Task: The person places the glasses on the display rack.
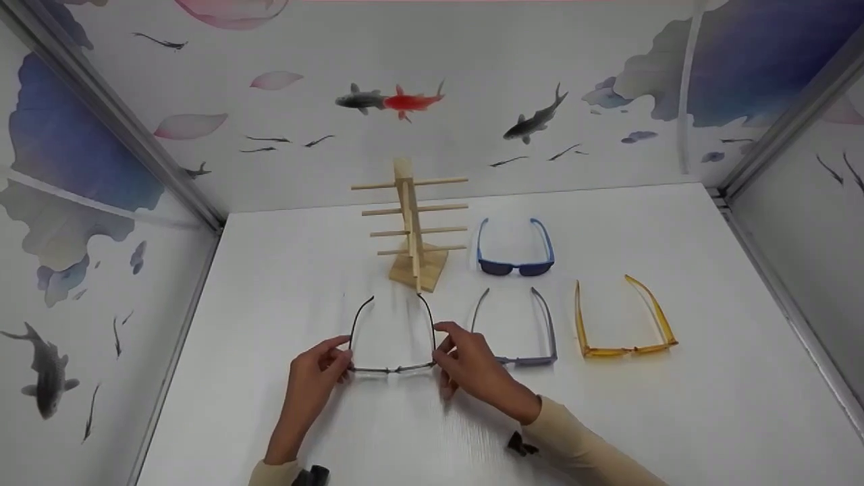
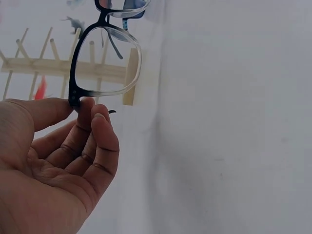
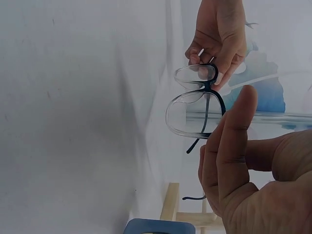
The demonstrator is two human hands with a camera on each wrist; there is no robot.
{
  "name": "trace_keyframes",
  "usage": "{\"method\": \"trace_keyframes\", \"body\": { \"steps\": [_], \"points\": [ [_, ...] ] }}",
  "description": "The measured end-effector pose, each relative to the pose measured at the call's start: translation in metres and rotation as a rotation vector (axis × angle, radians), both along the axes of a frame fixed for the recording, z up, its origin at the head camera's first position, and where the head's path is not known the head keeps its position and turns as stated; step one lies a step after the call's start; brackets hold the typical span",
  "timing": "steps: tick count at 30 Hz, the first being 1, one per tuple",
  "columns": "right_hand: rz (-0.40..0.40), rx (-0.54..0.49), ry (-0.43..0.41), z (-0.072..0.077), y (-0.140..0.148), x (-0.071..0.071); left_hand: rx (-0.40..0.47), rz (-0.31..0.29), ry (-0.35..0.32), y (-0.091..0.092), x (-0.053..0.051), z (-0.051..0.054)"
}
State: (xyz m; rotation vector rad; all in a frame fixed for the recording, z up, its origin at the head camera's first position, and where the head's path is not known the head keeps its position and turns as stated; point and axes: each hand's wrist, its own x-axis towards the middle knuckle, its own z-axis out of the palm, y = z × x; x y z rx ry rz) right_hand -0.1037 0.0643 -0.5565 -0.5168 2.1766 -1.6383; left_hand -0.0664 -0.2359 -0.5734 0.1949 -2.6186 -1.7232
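A pair of eyeglasses (image 1: 393,369) with a black upper rim and clear lower rims is held between both hands, its temples unfolded and pointing away. My left hand (image 1: 317,378) pinches the left hinge corner between thumb and fingers. On the other side my right hand (image 1: 474,361) grips the right hinge corner. Seen from the left wrist, the frame (image 2: 75,58) stands above the thumb and fingertips. In the right wrist view the lenses (image 3: 190,114) lie between the two hands; part of the right temple is hidden by fingers.
A wooden rack (image 1: 410,216) with several pegs stands at the back, just beyond the temples. To the right lie blue sunglasses (image 1: 516,266), grey glasses (image 1: 533,361) partly behind my right hand, and yellow glasses (image 1: 628,351). Printed panels wall the table (image 1: 729,405).
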Motion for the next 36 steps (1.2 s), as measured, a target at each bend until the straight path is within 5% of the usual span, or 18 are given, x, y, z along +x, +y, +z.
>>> {"method": "trace_keyframes", "body": {
  "steps": [16,36],
  "points": [
    [-0.046,-0.014,0.011,0.014,0.021,0.004,0.01,-0.043,0.03,0.017,0.003,0.019],
    [-0.106,-0.026,0.003,0.026,0.038,-0.001,0.033,-0.074,0.053,0.034,-0.011,0.027]
  ]
}}
